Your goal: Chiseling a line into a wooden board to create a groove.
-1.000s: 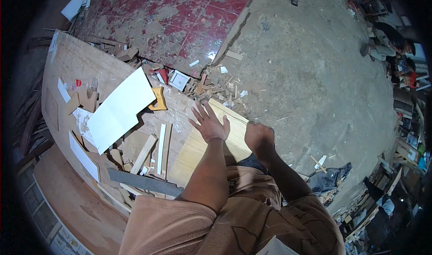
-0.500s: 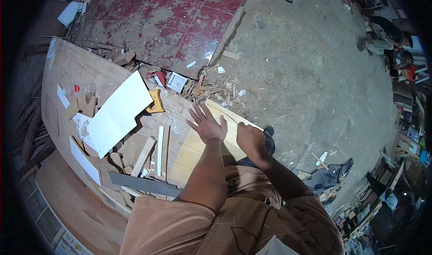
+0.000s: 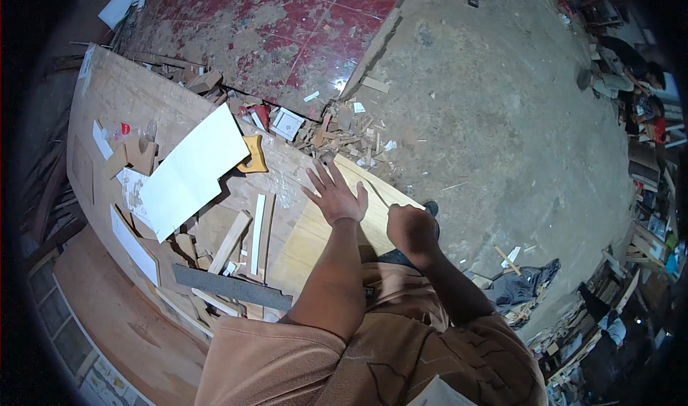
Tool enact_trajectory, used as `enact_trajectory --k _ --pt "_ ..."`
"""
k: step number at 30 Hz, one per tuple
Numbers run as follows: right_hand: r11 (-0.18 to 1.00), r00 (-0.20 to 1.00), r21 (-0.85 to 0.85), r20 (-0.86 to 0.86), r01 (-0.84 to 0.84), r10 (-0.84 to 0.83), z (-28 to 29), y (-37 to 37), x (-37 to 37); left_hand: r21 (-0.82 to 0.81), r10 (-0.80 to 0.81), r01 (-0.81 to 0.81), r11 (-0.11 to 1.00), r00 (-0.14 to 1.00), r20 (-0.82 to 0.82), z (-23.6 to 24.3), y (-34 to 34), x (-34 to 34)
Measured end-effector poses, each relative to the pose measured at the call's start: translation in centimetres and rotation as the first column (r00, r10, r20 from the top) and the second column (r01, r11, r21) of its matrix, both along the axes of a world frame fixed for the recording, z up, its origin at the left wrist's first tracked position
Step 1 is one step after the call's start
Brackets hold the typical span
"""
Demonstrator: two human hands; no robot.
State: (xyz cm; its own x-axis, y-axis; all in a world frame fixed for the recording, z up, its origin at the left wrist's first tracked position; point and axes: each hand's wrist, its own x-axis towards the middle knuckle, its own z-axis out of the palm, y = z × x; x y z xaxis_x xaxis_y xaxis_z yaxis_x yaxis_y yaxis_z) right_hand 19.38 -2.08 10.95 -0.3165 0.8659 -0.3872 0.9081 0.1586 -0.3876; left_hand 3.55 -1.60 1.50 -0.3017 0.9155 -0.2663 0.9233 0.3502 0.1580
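A pale yellow wooden board (image 3: 373, 229) lies across the front right of the workbench and juts past its edge. Flat on the board's left side rests my left hand (image 3: 341, 202), fingers spread. My right hand (image 3: 412, 230) is closed in a fist over the board's right part, gripping a thin dark-bladed tool (image 3: 375, 192). Its narrow blade slants up and left from the fist; the handle is hidden inside my fingers, so its exact kind does not show. My shoe (image 3: 431, 216) shows partly beyond the fist.
Left of my hands, the workbench (image 3: 186, 123) carries a white panel (image 3: 192, 173), a yellow-handled saw (image 3: 254, 155), wood strips (image 3: 231, 243) and a grey strip (image 3: 233, 288). Offcuts (image 3: 351, 134) litter the floor beyond. A person (image 3: 634, 65) sits at the far right.
My right fist has shifted slightly toward me and to the right, and more of the thin blade shows. My left hand stays spread on the board. The whole view has shifted a little.
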Motion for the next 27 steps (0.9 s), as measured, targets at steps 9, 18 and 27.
enact_trajectory --k 9,18,27 --pt "0.995 0.993 -0.032 0.077 0.094 -0.091 1.7 -0.2 0.4 -0.002 0.007 -0.007 1.000 1.000 -0.010 -0.5 -0.3 -0.3" --pt "0.998 0.995 -0.039 0.095 0.042 -0.038 -6.4 1.2 -2.0 -0.059 0.021 -0.022 0.998 1.000 -0.017 0.0 0.3 0.2" --pt "1.000 0.986 -0.014 0.168 -0.005 0.007 2.6 -0.7 1.1 -0.033 0.021 -0.020 0.999 1.000 0.011 -0.3 -0.2 -0.2"
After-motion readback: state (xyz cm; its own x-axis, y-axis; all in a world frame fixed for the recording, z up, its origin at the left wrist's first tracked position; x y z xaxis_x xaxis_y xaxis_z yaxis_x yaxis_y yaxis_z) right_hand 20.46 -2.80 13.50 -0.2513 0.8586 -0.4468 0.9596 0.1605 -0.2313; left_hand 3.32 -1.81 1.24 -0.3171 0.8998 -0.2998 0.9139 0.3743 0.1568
